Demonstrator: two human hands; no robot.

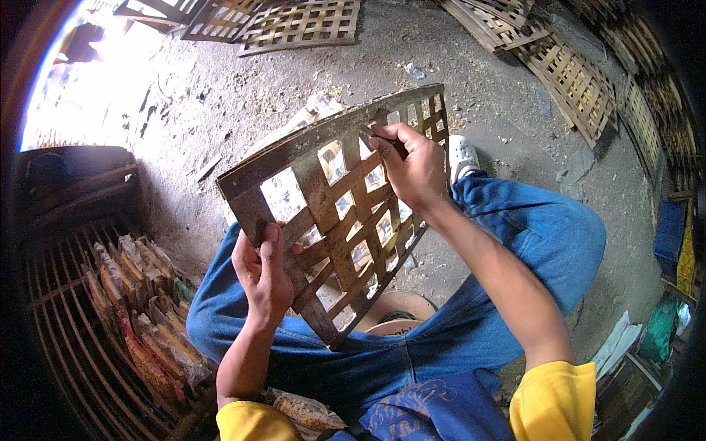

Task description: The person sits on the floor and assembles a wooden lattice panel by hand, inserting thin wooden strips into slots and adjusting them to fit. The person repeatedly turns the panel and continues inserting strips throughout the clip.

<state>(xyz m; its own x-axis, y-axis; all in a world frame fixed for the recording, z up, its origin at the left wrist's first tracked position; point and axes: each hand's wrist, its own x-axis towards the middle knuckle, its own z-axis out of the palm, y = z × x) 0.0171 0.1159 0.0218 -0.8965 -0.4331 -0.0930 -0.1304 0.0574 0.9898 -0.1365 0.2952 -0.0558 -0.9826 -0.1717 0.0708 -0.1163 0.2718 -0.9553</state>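
Observation:
A woven bamboo lattice panel (316, 175) with a dark wooden rim is tilted up in front of me, over my lap. My left hand (263, 278) grips its left edge, thumb on the near face. On the upper right part of the lattice, just below the top rim, my right hand (418, 167) is closed in a pinch. Something dark shows between its thumb and fingers, too small to name. Pale pieces show through the lattice gaps, mostly hidden by the panel.
To my left stands a slatted rack (66, 294) beside several clear bags of food (151, 309). More lattice panels lie on the floor (220, 88), at the far side (301, 23) and right (570, 88). A round container (397, 305) sits between my legs. Blue and yellow crates (671, 228) stand far right.

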